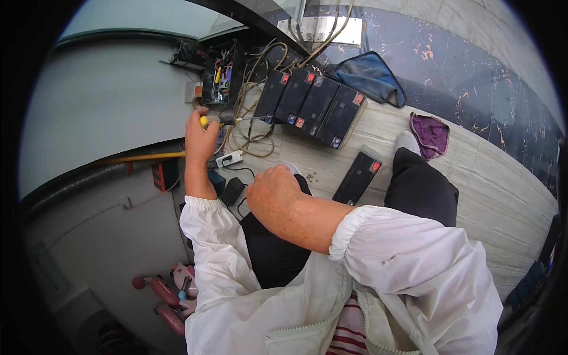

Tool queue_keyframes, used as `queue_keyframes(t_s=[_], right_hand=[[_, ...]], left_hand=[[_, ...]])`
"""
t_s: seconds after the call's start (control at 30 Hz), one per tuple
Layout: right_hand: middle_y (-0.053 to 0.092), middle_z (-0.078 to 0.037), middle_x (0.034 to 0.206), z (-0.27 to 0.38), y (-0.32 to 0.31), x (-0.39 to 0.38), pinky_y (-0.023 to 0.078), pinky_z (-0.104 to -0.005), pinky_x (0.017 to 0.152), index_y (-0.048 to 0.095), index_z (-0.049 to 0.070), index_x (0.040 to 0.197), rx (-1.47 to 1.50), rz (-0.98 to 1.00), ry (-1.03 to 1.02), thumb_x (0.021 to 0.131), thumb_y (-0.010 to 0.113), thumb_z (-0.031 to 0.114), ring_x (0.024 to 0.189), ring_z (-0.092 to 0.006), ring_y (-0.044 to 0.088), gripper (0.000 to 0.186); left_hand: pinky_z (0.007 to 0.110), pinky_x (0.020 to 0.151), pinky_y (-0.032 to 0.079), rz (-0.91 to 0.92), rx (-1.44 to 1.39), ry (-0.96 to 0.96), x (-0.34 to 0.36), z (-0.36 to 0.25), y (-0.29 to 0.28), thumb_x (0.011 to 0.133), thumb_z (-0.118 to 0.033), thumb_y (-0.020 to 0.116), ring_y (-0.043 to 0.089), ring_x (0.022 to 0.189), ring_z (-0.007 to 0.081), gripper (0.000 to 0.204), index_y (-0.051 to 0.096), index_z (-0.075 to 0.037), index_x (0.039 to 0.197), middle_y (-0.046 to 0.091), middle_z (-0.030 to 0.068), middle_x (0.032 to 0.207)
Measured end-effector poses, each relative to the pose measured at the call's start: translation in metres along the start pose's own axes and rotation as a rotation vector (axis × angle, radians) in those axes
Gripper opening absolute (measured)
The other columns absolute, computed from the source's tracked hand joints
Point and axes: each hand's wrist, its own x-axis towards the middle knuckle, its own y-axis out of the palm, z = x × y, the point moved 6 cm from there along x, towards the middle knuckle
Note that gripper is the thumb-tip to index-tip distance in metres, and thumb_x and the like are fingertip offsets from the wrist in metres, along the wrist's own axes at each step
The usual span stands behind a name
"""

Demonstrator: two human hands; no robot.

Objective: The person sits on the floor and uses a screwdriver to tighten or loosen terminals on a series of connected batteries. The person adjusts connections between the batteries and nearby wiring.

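Four black batteries (310, 105) at 12 o'clock; left hand (200, 139) gripping yellow-handled screwdriver (228, 120); right hand (273, 190) loosely curled, empty, on knee.

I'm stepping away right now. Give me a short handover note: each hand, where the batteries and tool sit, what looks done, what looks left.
Left hand: closed on a yellow-handled screwdriver, tip toward the row of four black batteries on the floor.
Right hand: loosely fisted, holding nothing visible, resting over the knee.
A fifth battery lies apart beside the leg. Tangled cables run from the row toward the open black box.
Done: four batteries lined up.
Left: probably wiring at the terminals; connections are too small to judge.
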Motion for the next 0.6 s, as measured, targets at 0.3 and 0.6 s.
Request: queue_keyframes(t_s=[0.3,0.6], right_hand=[[0.064,-0.010,0.107,-0.006,0.001,-0.002,0.046,-0.0345,0.075,0.063,0.005,0.112,-0.008,0.029,0.000,0.077,0.070,0.018,0.099,-0.0246,0.063,0.038],[0.064,-0.011,0.105,-0.008,0.002,-0.003,0.046,-0.0354,0.073,0.063,0.004,0.112,-0.019,0.043,0.001,0.077,0.070,0.018,0.097,-0.0256,0.063,0.038]], left_hand=[[0.041,0.086,0.046,0.249,0.108,-0.374,0.001,-0.014,0.000,0.084,-0.038,0.060,0.060,0.101,0.0358,0.042,0.059,-0.008,0.114,0.064,0.0180,0.108],[0.040,0.084,0.047,0.177,0.024,-0.361,-0.002,-0.013,0.003,0.086,-0.042,0.060,0.062,0.097,0.0363,0.041,0.060,-0.011,0.113,0.066,0.0188,0.102]])
